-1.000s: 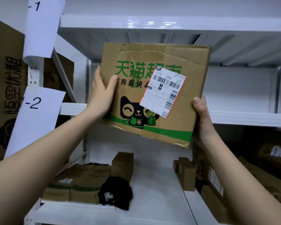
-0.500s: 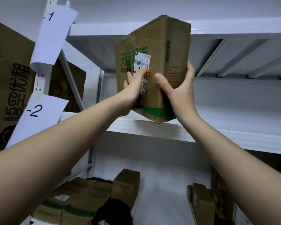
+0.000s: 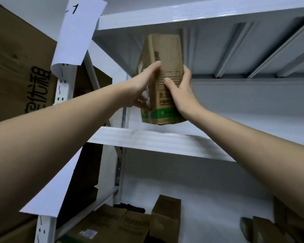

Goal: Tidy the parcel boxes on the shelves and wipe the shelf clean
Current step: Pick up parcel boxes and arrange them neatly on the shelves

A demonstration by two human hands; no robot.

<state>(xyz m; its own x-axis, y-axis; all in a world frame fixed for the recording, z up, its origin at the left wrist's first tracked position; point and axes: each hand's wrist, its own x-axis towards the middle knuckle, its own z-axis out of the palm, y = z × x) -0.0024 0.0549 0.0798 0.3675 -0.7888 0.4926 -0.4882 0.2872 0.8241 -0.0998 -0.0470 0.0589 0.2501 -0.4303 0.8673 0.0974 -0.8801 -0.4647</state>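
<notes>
A brown parcel box (image 3: 165, 55) with a green band stands upright on end on the white middle shelf (image 3: 147, 139), near its left end, narrow side toward me. My left hand (image 3: 142, 85) lies flat against the box's left face, fingers stretched out. My right hand (image 3: 181, 90) grips its right edge, thumb across the front and fingers curled round the far side. The box's bottom corner sits at the shelf surface; whether its whole base touches I cannot tell.
Paper tags (image 3: 77, 30) hang on the left upright (image 3: 63, 88). Large cartons (image 3: 16, 67) fill the rack at left. On the lower shelf (image 3: 209, 199) lie flat boxes (image 3: 112, 223), a small upright box (image 3: 167, 213), a dark cloth (image 3: 130, 208) and more boxes (image 3: 263, 227) at right.
The box has turned from broad side facing me to narrow side and gone deeper onto the middle shelf. Both hands followed it forward and up; my view tilted upward.
</notes>
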